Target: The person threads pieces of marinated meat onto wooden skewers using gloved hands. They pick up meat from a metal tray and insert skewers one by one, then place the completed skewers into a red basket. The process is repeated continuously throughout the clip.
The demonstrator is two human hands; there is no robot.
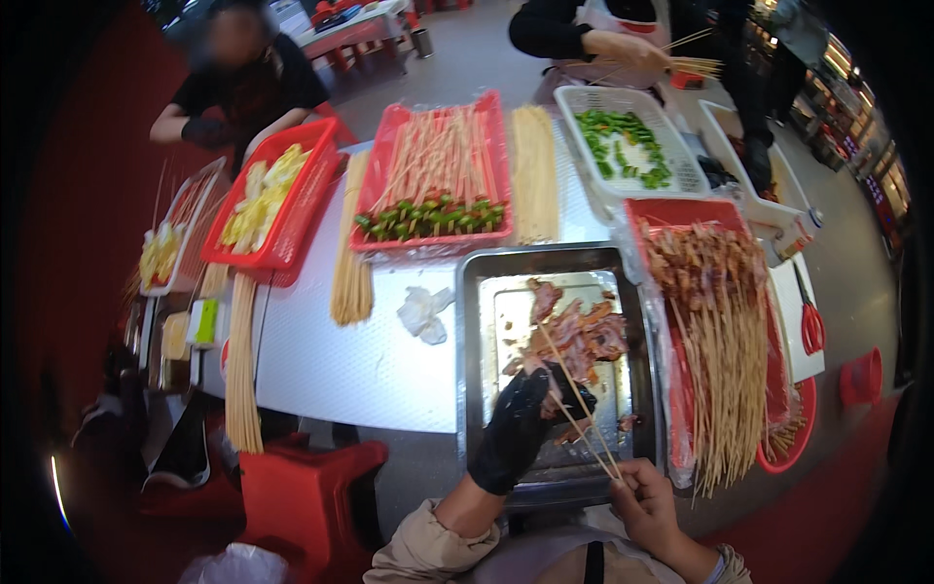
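Note:
My left hand (522, 423), in a black glove, is over a metal tray (467, 365) and holds a piece of raw meat against its fingers. My bare right hand (646, 504) pinches two wooden skewers (600, 438) near their lower ends, at the tray's near right edge. The skewers reach up and left past the glove; one seems to end at the held meat, the other above it. Sliced raw meat (584, 328) lies loose in the tray. To the right, a red basket (682, 431) holds meat skewers (719, 350), their bare sticks towards me.
Bare skewers (536, 175) lie in bundles. A red basket (503, 146) holds pepper skewers, another (288, 255) leafy vegetable, a white basket (613, 193) green pepper pieces. Crumpled tissue (425, 314) lies on the table (328, 379). Red scissors (811, 328) are at right. Two people work opposite.

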